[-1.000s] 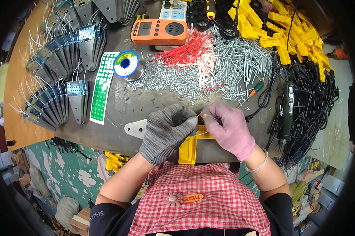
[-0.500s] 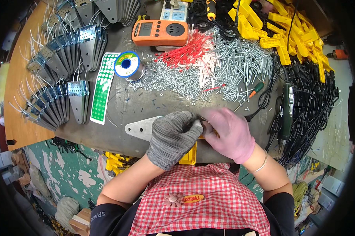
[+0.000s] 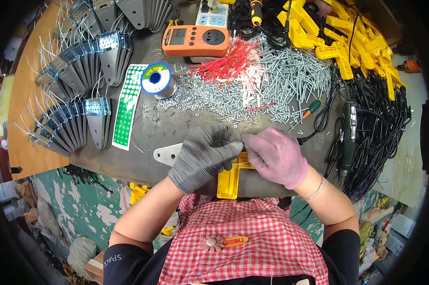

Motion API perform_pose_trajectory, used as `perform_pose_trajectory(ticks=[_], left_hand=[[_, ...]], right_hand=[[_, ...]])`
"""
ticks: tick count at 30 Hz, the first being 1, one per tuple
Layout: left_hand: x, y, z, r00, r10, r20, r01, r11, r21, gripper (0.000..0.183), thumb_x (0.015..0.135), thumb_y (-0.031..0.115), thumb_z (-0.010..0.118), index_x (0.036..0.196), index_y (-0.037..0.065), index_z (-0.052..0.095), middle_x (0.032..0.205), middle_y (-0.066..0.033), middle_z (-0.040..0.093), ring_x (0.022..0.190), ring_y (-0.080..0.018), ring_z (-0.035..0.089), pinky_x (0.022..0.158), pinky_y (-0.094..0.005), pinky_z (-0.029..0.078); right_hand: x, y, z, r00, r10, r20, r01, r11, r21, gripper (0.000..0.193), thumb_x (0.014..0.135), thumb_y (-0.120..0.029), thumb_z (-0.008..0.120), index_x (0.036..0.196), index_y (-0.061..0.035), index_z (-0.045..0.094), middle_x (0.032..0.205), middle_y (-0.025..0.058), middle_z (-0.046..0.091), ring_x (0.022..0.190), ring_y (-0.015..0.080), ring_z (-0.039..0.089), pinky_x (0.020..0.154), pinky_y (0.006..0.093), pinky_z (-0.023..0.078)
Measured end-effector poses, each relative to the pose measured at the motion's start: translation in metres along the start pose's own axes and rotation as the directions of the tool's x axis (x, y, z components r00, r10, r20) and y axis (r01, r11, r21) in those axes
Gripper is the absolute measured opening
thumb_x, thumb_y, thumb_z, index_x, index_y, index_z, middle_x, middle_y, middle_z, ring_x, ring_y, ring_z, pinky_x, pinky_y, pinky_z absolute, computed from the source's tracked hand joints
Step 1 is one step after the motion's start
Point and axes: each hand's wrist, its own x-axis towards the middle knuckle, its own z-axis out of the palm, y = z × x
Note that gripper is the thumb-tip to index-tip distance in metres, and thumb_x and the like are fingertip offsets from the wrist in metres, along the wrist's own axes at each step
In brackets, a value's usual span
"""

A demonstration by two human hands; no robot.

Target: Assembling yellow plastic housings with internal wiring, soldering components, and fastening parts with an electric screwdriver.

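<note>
My left hand [image 3: 198, 159], in a grey knit glove, has its fingers closed in a pinch beside my right hand. Opposite it my right hand [image 3: 276, 157], in a pink glove, is closed too, fingertips almost touching the left ones. What the fingertips hold is hidden. A thin white wire [image 3: 241, 164] runs just below them towards the right fingers. Under both hands lies a yellow plastic housing [image 3: 228, 183], partly covered. A grey metal plate with holes [image 3: 166, 155] sticks out left of my left hand.
Beyond my hands lie heaped screws [image 3: 290, 71], nuts and red sleeves [image 3: 228, 61]. A solder spool [image 3: 156, 80], orange meter [image 3: 195, 41] and green sticker sheet [image 3: 128, 109] stand farther left. Stacked metal brackets [image 3: 98, 118] fill the left; yellow housings [image 3: 340, 52] and black cables [image 3: 376, 128] the right.
My right hand, blurred before, has come down slightly and is now sharp and pinched. My left hand has turned and shifted a little left and up, baring more of the yellow housing and the white wire.
</note>
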Motion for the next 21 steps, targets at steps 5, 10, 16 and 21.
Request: perform_pose_trajectory(ticks=[5, 10, 16, 21], left_hand=[[0.0, -0.036, 0.019, 0.709, 0.703, 0.054, -0.373, 0.308, 0.875, 0.013, 0.089, 0.013, 0.073, 0.1, 0.007, 0.07, 0.078, -0.0049, 0.067, 0.067, -0.0123, 0.063, 0.06, -0.0296, 0.052], [0.005, -0.015, 0.002, 0.949, 0.315, 0.001, -0.301, 0.906, 0.297, 0.012, 0.091, 0.012, 0.07, 0.101, 0.006, 0.067, 0.079, -0.0029, 0.066, 0.065, -0.0105, 0.062, 0.06, -0.0283, 0.051], [0.007, -0.027, 0.011, 0.889, 0.451, -0.082, -0.376, 0.821, 0.43, 0.014, 0.089, 0.014, 0.072, 0.101, 0.007, 0.068, 0.081, -0.0055, 0.067, 0.064, -0.0153, 0.063, 0.06, -0.031, 0.053], [0.0, -0.032, 0.012, 0.814, 0.569, -0.114, -0.416, 0.71, 0.568, 0.016, 0.085, 0.015, 0.075, 0.1, 0.009, 0.07, 0.086, -0.01, 0.069, 0.072, -0.0273, 0.069, 0.066, -0.0365, 0.056]], right_hand=[[0.004, 0.012, 0.004, 0.979, 0.151, 0.136, -0.189, 0.918, 0.349, 0.014, 0.082, -0.015, 0.069, 0.095, -0.0105, 0.065, 0.074, 0.0065, 0.058, 0.064, 0.0253, 0.06, 0.057, 0.0416, 0.049], [0.027, 0.027, -0.016, 0.96, 0.033, 0.277, -0.115, 0.951, 0.286, 0.008, 0.088, -0.017, 0.061, 0.088, -0.0086, 0.063, 0.073, 0.0098, 0.059, 0.069, 0.029, 0.061, 0.065, 0.0448, 0.049], [0.021, 0.032, 0.007, 0.982, -0.116, 0.151, 0.085, 0.976, 0.2, 0.016, 0.091, -0.019, 0.056, 0.083, -0.0057, 0.059, 0.076, 0.0088, 0.06, 0.073, 0.0334, 0.061, 0.071, 0.0471, 0.049], [0.034, 0.02, -0.025, 0.665, 0.343, 0.664, -0.715, 0.549, 0.433, 0.018, 0.091, -0.02, 0.065, 0.093, -0.0024, 0.064, 0.077, 0.0068, 0.063, 0.065, 0.025, 0.058, 0.064, 0.0334, 0.049]])
